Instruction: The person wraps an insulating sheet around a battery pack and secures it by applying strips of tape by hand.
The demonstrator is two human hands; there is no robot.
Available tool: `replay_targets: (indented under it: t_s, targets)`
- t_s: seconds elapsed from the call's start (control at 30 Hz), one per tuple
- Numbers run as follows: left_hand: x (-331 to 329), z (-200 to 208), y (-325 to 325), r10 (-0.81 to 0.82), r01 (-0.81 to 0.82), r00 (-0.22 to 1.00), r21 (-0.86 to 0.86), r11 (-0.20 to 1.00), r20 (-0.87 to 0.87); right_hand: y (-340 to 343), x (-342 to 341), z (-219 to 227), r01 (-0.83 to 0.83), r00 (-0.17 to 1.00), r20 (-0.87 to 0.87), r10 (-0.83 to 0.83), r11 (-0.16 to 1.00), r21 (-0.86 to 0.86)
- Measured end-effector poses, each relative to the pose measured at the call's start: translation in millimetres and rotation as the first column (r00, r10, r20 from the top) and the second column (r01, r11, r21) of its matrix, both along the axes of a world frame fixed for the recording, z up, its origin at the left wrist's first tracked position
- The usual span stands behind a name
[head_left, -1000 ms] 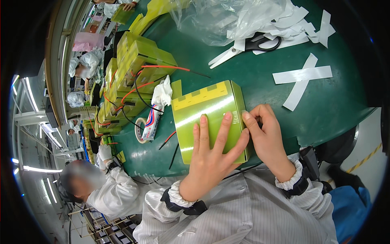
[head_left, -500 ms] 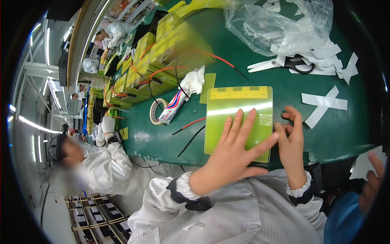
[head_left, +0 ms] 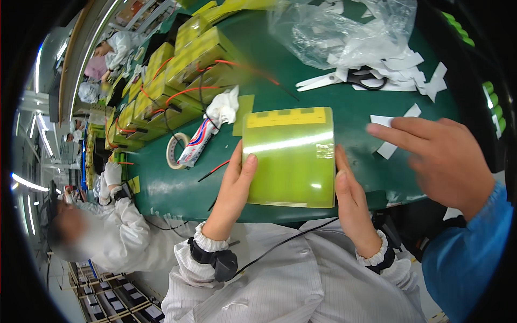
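Note:
A square, shiny yellow-green battery pack stands before me, its large face turned up. It has a yellow strip along its far edge and a small white label at the right. My left hand grips the left edge, thumb over the face. On the opposite side, my right hand lies along the right edge, its fingers partly hidden behind the pack. Another person's hand, in a blue sleeve, reaches in from the right with fingers stretched toward white crossed strips.
Left of the pack lie a tape roll and a glue tube with a crumpled white tissue. Wired yellow packs line the far left. Scissors, white scraps and a clear bag lie behind. A co-worker sits left.
My left hand has gone from lying flat on the face to the left edge; my right hand has come against the right edge. The other person's hand has reached in over the table.

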State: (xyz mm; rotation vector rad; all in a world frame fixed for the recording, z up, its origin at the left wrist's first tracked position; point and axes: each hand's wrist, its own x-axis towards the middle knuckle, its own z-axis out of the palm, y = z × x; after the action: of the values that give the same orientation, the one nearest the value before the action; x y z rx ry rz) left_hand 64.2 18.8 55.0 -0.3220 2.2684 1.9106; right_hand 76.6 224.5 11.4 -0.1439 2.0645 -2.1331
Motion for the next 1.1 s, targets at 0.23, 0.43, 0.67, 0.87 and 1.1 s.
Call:
replay_targets:
  t_s: [0.23,0.43,0.67,0.87,1.1]
  targets:
    - [0.8,-7.3,0.6,0.052,-0.058,0.992,0.054,0.997,0.114,1.9,4.7,-4.5,0.014,0.993,-0.119,0.002,0.991,0.133]
    - [0.4,-8.7,3.0,0.051,-0.048,0.993,-0.027,0.998,0.108,4.8,3.1,-3.6,0.052,0.987,-0.153,-0.04,0.996,0.074]
    - [0.1,-4.3,8.4,0.055,-0.057,0.992,0.016,0.998,0.113,4.2,3.8,-4.3,0.039,0.979,-0.199,-0.036,0.999,0.011]
    - [2.3,-1.6,8.3,0.091,-0.093,0.989,0.013,0.996,0.117,-15.0,-12.1,-8.8,0.157,0.986,-0.032,-0.164,0.973,-0.167]
    - [-1.4,-4.6,16.7,0.096,-0.1,0.985,0.02,0.995,0.14,-19.7,-15.5,-12.6,0.188,0.981,-0.009,-0.194,0.96,-0.207]
